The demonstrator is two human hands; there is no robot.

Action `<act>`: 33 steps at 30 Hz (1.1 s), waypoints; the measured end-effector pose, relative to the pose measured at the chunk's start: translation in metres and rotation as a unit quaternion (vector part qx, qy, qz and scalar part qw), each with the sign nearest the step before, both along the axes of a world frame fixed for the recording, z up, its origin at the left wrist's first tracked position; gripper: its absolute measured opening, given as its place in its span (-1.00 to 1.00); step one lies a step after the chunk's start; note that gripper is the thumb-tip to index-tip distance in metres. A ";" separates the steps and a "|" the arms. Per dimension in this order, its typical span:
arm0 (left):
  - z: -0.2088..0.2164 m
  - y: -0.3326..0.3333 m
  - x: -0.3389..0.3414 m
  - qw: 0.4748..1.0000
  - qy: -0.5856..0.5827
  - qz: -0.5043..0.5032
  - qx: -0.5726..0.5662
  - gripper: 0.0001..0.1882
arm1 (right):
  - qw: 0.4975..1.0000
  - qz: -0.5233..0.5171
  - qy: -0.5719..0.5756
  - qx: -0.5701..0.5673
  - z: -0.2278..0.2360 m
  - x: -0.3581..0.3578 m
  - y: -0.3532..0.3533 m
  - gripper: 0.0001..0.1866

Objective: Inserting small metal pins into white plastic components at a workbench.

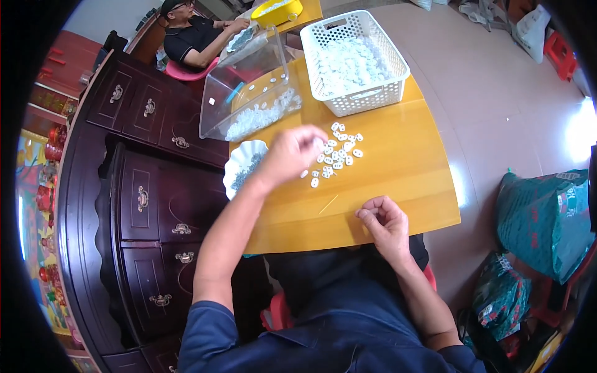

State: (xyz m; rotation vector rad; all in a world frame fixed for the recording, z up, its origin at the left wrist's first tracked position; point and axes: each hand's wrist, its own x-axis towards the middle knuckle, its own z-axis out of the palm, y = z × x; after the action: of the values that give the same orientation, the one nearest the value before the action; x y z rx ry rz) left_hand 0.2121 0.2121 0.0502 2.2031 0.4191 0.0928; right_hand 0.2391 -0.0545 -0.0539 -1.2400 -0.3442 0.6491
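Observation:
My left hand (289, 155) is closed in a pinch above the table, with a small white plastic piece (319, 143) at its fingertips. Beyond and below it lies a loose group of white oval pieces (337, 155) with dark holes. My right hand (387, 229) hovers by the table's front edge, thumb and index finger pressed together; whatever they hold, if anything, is too small to make out. Between the hands a thin yellow stick (328, 204) rests on the wood. Partly behind my left forearm, a white scalloped bowl (233, 168) contains small grey metal bits (247, 169).
A white perforated basket (367, 99) full of white pieces stands at the table's far side. Left of it a clear plastic bin (214, 118) holds translucent pieces. Dark drawers (149, 199) border the left. Another person (199, 40) sits beyond. Teal bags (541, 217) lie on the right.

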 end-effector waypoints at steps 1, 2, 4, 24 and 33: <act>0.019 0.004 0.014 0.998 -0.039 0.015 -0.042 -0.73 | 1.000 0.000 0.000 -0.001 0.000 0.001 -0.001 -0.90; 0.038 0.005 0.026 0.993 -0.077 0.031 -0.084 -0.67 | 1.000 0.004 0.007 -0.002 0.000 0.002 -0.002 -0.90; 0.047 0.011 0.040 0.988 -0.142 0.053 0.029 -0.55 | 1.000 0.012 0.016 -0.004 0.001 0.004 -0.002 -0.90; -0.075 -0.045 -0.076 0.975 -0.054 0.113 0.181 -0.94 | 0.999 0.026 0.024 -0.007 0.001 0.003 -0.001 -0.91; -0.090 -0.036 -0.070 0.960 -0.087 0.163 0.212 -0.94 | 1.000 0.018 0.009 0.005 0.000 0.003 0.001 -0.92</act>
State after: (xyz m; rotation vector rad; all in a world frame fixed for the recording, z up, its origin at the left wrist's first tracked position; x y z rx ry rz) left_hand 0.1417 0.1764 -0.0399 2.4949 0.7129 0.6003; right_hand 0.2420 -0.0539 -0.0544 -1.2200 -0.3555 0.6885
